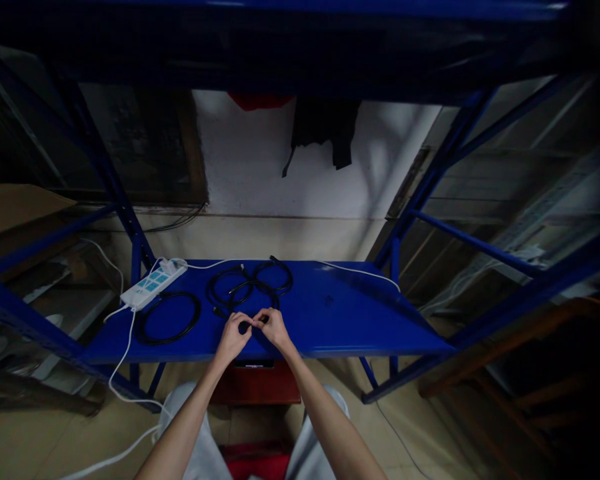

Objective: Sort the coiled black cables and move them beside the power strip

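Observation:
My left hand (235, 333) and my right hand (272, 325) meet near the front edge of the blue shelf (350, 320). The fingers of both are curled and pinched at a small dark piece between them, too small to make out. Just beyond my hands, black cables (251, 285) lie in overlapping loops, with a connector at the back and another close to my left hand. A separate coiled black cable (195, 313) rests on the shelf to the left.
A white power strip (153, 283) with blue sockets sits at the shelf's left end, its white cord hanging over the front. Blue posts (420, 193) frame both sides. A red stool (255, 387) stands under the shelf. A thin white cord runs along the back edge.

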The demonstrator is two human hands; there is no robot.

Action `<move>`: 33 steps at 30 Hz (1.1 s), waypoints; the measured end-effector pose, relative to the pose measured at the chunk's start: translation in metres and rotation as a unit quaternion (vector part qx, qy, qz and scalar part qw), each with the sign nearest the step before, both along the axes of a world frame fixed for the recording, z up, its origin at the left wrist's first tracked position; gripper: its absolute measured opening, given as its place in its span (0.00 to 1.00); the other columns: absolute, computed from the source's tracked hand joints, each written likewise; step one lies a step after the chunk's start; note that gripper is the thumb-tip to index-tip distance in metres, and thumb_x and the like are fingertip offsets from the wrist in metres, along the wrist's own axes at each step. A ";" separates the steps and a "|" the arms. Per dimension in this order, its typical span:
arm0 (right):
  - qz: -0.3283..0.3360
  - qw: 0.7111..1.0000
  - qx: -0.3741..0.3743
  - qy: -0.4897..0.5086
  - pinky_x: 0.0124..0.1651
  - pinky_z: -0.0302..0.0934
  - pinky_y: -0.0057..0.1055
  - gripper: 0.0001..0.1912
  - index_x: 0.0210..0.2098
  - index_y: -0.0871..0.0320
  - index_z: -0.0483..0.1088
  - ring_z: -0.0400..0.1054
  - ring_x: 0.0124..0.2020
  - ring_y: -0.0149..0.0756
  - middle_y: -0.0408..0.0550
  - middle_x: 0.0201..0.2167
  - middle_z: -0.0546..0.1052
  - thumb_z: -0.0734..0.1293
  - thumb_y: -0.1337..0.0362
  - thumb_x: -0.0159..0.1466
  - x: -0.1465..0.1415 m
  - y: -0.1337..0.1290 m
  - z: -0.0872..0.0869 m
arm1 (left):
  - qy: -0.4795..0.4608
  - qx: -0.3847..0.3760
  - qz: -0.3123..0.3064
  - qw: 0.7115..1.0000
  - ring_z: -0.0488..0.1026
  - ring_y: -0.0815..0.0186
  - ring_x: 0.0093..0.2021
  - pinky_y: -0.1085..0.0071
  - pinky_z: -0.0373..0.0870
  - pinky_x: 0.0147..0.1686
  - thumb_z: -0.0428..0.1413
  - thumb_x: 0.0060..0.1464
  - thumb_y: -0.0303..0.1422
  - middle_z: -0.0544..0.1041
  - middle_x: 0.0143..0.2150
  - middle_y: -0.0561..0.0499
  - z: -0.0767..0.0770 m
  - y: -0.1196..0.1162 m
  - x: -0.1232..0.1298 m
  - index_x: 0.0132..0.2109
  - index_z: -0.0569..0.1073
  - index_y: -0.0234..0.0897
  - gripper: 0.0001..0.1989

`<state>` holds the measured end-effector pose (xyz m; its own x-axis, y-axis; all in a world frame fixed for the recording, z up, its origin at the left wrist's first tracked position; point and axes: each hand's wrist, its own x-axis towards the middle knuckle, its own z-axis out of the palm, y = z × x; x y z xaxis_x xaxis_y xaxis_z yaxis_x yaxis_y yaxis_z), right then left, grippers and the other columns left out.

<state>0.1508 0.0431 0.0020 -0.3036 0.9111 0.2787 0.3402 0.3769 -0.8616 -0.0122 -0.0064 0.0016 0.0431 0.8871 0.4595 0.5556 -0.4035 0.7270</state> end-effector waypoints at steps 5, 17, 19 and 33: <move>-0.015 1.000 0.016 0.014 0.40 0.62 0.34 0.03 0.27 0.54 0.79 0.71 0.33 0.40 0.47 0.28 0.80 0.72 0.65 0.57 0.001 0.001 0.004 | 0.015 -0.018 0.037 0.999 0.72 0.59 0.41 0.61 0.69 0.45 0.60 0.51 0.26 0.77 0.37 0.50 -0.005 0.006 0.005 0.35 0.75 0.39 0.04; 0.056 0.997 0.014 0.060 0.43 0.66 0.34 0.13 0.33 0.55 0.77 0.74 0.38 0.39 0.47 0.39 0.80 0.61 0.73 0.59 0.004 -0.003 0.008 | -0.008 -0.010 0.056 0.998 0.73 0.58 0.40 0.62 0.68 0.41 0.56 0.58 0.30 0.78 0.34 0.49 -0.003 0.000 0.005 0.32 0.75 0.42 0.06; 0.069 0.996 0.006 0.060 0.43 0.65 0.33 0.18 0.37 0.55 0.76 0.75 0.36 0.38 0.46 0.38 0.81 0.59 0.76 0.56 0.004 -0.002 0.009 | -0.007 -0.001 0.065 0.998 0.73 0.58 0.40 0.62 0.68 0.42 0.54 0.59 0.29 0.78 0.35 0.49 -0.003 0.000 0.006 0.33 0.76 0.42 0.08; 0.072 0.995 -0.015 0.065 0.40 0.63 0.29 0.21 0.43 0.56 0.72 0.74 0.33 0.36 0.43 0.31 0.80 0.59 0.74 0.52 0.002 -0.002 0.013 | 0.063 0.041 0.103 0.992 0.72 0.59 0.43 0.62 0.69 0.45 0.50 0.64 0.28 0.77 0.40 0.47 0.001 -0.009 0.015 0.39 0.76 0.41 0.10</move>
<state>0.1527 0.0408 0.0152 -0.3950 0.8692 0.2975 0.1688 0.3870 -0.9065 0.0024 -0.0150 0.0022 -0.0742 0.8426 0.5334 0.7173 -0.3265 0.6155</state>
